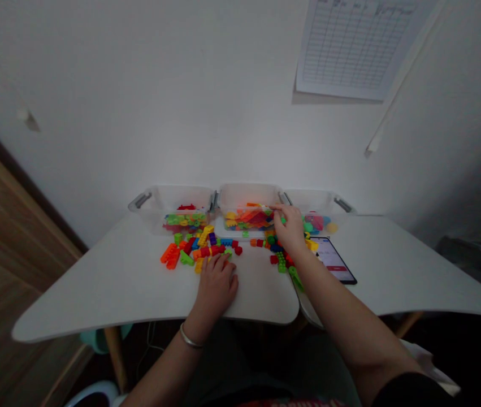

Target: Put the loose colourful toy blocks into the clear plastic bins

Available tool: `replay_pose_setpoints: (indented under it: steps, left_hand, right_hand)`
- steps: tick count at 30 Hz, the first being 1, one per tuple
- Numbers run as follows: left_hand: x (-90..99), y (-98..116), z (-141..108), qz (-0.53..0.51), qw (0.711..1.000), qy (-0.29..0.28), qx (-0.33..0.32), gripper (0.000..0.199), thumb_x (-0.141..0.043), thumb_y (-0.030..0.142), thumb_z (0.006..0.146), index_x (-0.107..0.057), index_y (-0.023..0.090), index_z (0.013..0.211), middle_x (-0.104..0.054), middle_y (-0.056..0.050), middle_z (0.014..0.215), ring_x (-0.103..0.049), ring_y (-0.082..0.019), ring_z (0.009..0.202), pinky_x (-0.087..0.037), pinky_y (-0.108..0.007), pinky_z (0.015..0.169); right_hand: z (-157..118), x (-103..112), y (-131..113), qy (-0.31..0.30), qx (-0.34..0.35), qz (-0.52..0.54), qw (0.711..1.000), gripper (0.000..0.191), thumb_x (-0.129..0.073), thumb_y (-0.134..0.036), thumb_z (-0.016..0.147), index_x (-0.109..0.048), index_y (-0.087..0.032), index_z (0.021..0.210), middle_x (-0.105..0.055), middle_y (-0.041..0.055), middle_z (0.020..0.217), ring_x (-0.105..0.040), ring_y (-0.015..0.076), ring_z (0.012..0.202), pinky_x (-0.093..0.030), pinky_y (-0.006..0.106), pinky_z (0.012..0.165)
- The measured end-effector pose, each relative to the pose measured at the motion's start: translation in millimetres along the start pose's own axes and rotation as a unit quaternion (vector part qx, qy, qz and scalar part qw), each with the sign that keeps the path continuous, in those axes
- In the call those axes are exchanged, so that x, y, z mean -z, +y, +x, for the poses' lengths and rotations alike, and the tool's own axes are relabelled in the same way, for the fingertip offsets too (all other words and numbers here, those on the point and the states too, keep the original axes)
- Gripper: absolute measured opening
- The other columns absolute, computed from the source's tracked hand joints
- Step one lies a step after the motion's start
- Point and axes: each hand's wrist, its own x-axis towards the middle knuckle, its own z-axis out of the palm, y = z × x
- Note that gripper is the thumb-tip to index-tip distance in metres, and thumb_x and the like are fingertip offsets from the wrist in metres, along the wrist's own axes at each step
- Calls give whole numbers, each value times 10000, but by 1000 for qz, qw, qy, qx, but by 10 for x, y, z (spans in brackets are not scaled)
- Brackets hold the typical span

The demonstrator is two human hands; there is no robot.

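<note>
My left hand (pixel 217 282) lies palm down at the near edge of a pile of toy bricks, its fingers spread beside a red and orange row (pixel 209 251). My right hand (pixel 289 226) is at the front right rim of the middle clear bin (pixel 248 195), with its thumb and index finger close together; what they hold, if anything, is too small to name. Orange, red and yellow pieces (pixel 252 217) lie in that bin. Below my right hand are more bricks, among them a green one (pixel 281 262).
A left clear bin (pixel 181 198) holds green and red pieces; a right clear bin (pixel 312 200) holds rounded pieces. A phone or tablet (pixel 336 260) lies right of my right forearm. Orange bricks (pixel 170 256) sit at the pile's left. The white table (pixel 138 294) has curved front edges.
</note>
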Motion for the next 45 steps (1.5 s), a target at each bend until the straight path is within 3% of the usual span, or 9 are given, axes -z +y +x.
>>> replay_pose_setpoints:
  steps: [4,9,20,25,29,34,38,42,45]
  left_hand:
    - [-7,12,7,-9,1000,3,7,308,-523,188,806,-656,170,1084,-636,-122,1268,-523,-316,1218,-344,-536,1106]
    - [-51,8,5,-27,999,20,9,401,-516,186,792,-611,158,1180,-634,-139,1265,-535,-304,1219,-352,-522,1106]
    - [-57,5,9,-14,1000,14,9,354,-526,221,808,-642,153,1136,-631,-145,1271,-536,-327,1215,-357,-540,1098]
    - [-61,10,8,-6,1000,15,3,349,-529,236,814,-648,155,1132,-625,-151,1283,-531,-335,1220,-348,-555,1097]
    - [-58,12,6,-3,1000,14,1,339,-533,237,816,-652,150,1121,-623,-153,1284,-531,-333,1215,-353,-545,1095]
    - [-49,7,2,0,1000,9,2,314,-537,224,814,-661,158,1095,-620,-144,1286,-526,-331,1217,-349,-543,1098]
    - [-44,2,2,-5,1000,8,1,297,-540,216,813,-665,155,1075,-628,-142,1264,-524,-327,1218,-348,-538,1102]
    - [-38,4,4,-8,1000,12,3,290,-541,214,814,-664,169,1072,-632,-135,1257,-529,-323,1211,-349,-545,1100]
    - [-25,9,5,-8,1000,7,1,275,-550,215,813,-668,173,1057,-636,-130,1252,-529,-324,1208,-354,-543,1097]
  right_hand:
    - [-539,-146,-107,-86,31,78,993,298,-422,-214,895,-693,-201,1019,-707,89,1054,-610,230,1031,-453,391,972]
    - [-1018,-311,-121,-189,25,49,981,369,-501,-172,848,-642,-200,1187,-662,98,1210,-562,233,1159,-417,423,1054]
    - [-987,-377,-217,-305,108,-22,946,605,-485,-149,848,-441,-185,1450,-427,56,1520,-372,231,1392,-280,426,1191]
    - [-986,-441,-193,-312,112,-26,943,615,-489,-184,858,-409,-165,1467,-357,69,1560,-282,252,1452,-266,442,1198]
    - [-991,-438,-208,-297,102,-18,949,572,-511,-159,843,-473,-140,1413,-432,85,1515,-319,244,1435,-274,415,1194]
    - [-989,-392,-289,-258,74,-31,963,312,-520,-125,860,-623,-164,1152,-658,92,1214,-541,219,1202,-400,362,1074]
    - [-978,-391,-324,-263,31,-63,962,129,-525,-157,894,-627,-177,971,-679,90,994,-596,214,1002,-471,335,904]
    - [-1000,-440,-283,-250,14,-42,967,127,-532,-124,872,-630,-169,939,-671,91,946,-594,224,975,-474,348,886]
    - [-1007,-479,-200,-201,8,37,979,241,-546,-115,844,-630,-176,1062,-663,88,1026,-601,212,990,-483,354,913]
